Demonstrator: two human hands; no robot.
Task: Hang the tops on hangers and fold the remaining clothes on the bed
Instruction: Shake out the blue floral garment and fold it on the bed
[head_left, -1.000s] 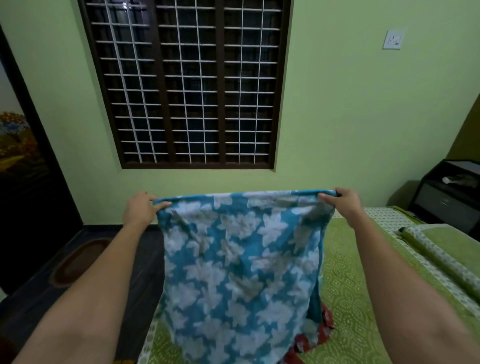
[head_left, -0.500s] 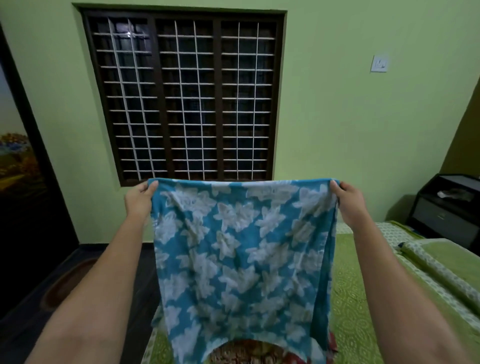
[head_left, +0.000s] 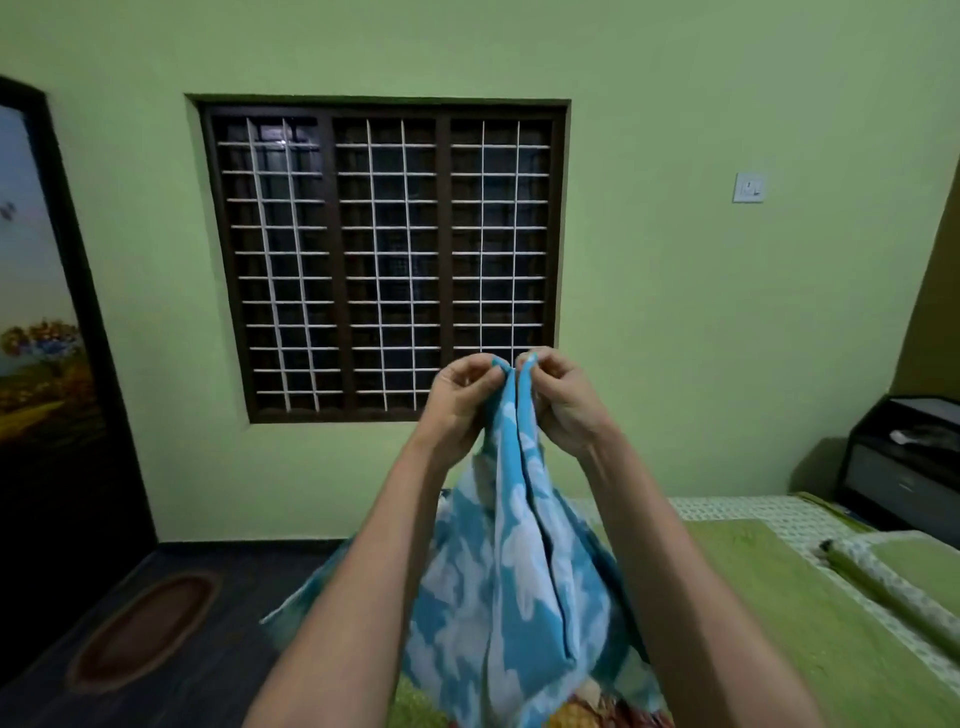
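Note:
A blue cloth with white flower shapes (head_left: 519, 582) hangs folded in half lengthwise in front of me, above the bed (head_left: 810, 613). My left hand (head_left: 462, 395) pinches one top corner and my right hand (head_left: 558, 395) pinches the other, the two corners touching at chest height. The cloth's lower end drapes down over a red and yellow patterned garment (head_left: 597, 709) at the bottom of the view. No hangers are in sight.
The bed carries a green patterned sheet, with a rolled green bolster (head_left: 883, 592) at the right. A dark bedside cabinet (head_left: 904, 467) stands at the right wall. A barred window (head_left: 384, 260) is ahead, a dark door (head_left: 47, 332) and an oval mat (head_left: 145, 629) to the left.
My hands were spread wide, holding the cloth open by its top corners. They have come together in the middle, folding the cloth in half, and have risen with my view.

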